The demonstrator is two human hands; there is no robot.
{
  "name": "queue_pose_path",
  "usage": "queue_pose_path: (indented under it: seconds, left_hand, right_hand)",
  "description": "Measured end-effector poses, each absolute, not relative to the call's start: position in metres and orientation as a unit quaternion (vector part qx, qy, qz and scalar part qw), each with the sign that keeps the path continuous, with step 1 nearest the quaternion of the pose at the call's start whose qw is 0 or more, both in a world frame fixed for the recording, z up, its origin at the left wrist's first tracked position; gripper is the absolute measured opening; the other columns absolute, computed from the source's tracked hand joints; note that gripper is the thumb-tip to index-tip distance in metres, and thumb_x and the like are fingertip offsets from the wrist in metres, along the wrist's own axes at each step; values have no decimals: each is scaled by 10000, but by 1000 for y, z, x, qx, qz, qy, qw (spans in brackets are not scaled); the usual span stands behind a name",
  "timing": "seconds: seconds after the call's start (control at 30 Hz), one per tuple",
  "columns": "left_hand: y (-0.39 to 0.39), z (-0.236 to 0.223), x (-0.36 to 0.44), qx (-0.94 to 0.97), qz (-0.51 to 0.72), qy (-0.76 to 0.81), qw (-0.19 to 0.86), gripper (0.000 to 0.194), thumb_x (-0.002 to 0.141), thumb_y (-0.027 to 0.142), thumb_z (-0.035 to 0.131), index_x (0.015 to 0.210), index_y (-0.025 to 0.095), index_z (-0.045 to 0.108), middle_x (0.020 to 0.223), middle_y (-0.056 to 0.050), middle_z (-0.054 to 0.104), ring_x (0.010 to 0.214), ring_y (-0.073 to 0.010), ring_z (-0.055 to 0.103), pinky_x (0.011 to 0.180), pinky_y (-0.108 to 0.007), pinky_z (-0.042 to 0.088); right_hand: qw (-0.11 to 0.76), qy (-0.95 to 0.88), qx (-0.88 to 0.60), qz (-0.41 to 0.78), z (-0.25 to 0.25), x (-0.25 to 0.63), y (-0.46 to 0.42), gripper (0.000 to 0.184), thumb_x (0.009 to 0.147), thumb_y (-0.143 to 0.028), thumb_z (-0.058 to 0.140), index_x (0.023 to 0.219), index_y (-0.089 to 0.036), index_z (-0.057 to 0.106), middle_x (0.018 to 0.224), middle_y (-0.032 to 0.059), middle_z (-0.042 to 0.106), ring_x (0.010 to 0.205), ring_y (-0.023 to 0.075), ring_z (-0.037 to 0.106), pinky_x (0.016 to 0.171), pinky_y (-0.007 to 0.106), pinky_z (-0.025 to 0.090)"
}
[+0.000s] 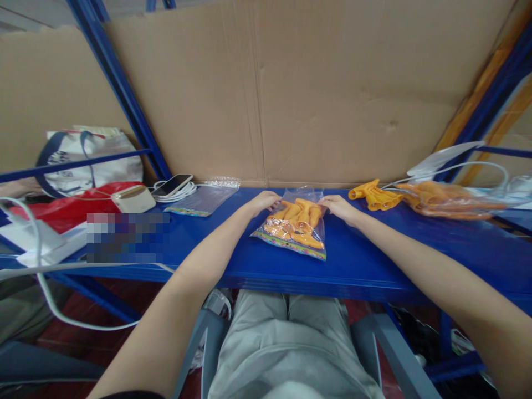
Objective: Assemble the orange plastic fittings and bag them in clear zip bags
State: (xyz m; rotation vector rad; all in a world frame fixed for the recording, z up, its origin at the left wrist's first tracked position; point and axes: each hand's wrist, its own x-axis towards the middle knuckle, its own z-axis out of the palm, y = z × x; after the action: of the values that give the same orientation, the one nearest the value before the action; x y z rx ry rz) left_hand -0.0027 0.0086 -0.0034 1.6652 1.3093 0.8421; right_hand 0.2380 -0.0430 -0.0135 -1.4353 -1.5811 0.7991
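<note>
A clear plastic bag filled with several orange plastic pieces lies on the blue shelf in front of me. My left hand pinches the bag's top left corner. My right hand pinches its top right corner. The bag's open end points away from me, toward the cardboard wall.
Loose orange pieces and a pile of them in plastic lie to the right. A stack of empty clear bags, a phone on a white cable, a red bag and a tote bag sit left. Cardboard backs the shelf.
</note>
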Motion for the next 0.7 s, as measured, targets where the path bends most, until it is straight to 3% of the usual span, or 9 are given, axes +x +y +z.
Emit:
queue_pose_path:
  seconds: [0.13,0.3,0.47,0.7]
  left_hand:
    - [10,-7,1,625,388,512,443,25,871,143,616,872,149,592,805,-42,668,768,-142,636,661,-222,456]
    - [14,-10,1,599,393,513,473,192,817,114,692,954,154,565,703,-4,639,656,-143,633,674,-257,499]
    - [23,-7,-8,605,388,537,442,193,718,-36,679,773,133,606,574,28,575,555,-105,592,655,-235,511]
    - [24,-5,-15,572,426,529,459,202,719,-48,672,672,133,595,529,38,566,523,-86,584,707,-263,559]
  right_hand:
    - [421,-640,-547,338,-14,239,-45,161,778,-197,559,638,-177,637,680,26,675,676,150,574,639,264,414]
    - [415,-655,-521,357,-19,241,-41,132,779,-234,615,673,-178,668,677,17,684,650,135,567,605,246,380]
    - [424,-659,-512,353,-20,242,-37,135,783,-229,638,663,-174,671,654,13,682,605,123,562,563,237,357]
    - [414,-619,-562,360,-13,241,-37,267,805,-68,522,569,-161,602,559,4,632,446,77,511,488,227,312]
